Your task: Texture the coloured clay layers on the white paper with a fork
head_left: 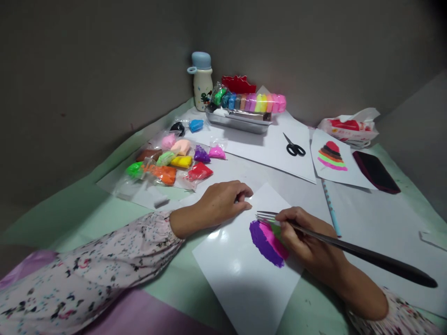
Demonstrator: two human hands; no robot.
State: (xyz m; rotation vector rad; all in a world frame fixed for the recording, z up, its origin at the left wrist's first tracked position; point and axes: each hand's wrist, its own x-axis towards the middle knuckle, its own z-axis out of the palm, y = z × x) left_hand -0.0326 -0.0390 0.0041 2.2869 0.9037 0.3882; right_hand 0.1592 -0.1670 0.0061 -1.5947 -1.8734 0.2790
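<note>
My right hand [303, 232] is closed round the neck of a metal fork [363, 251], whose long dark handle points toward the lower right. The fork's tines lie over the upper edge of a patch of clay [267, 244] in purple, pink and green bands. This clay is spread flat on a glossy white sheet [240, 274]. Part of the green band is hidden behind my right fingers. My left hand [225, 202] rests at the sheet's upper left side, fingers loosely bent, thumb apart from the index finger and nothing held.
Several bagged clay lumps [174, 160] lie at the left. Behind them stand a bottle [202, 83] and a metal tray [237, 123] bearing a clay pack [258, 102]. Scissors [295, 148], a card with coloured bands [331, 158], a phone [376, 171], tissues [349, 128] and a pencil [331, 207] are right.
</note>
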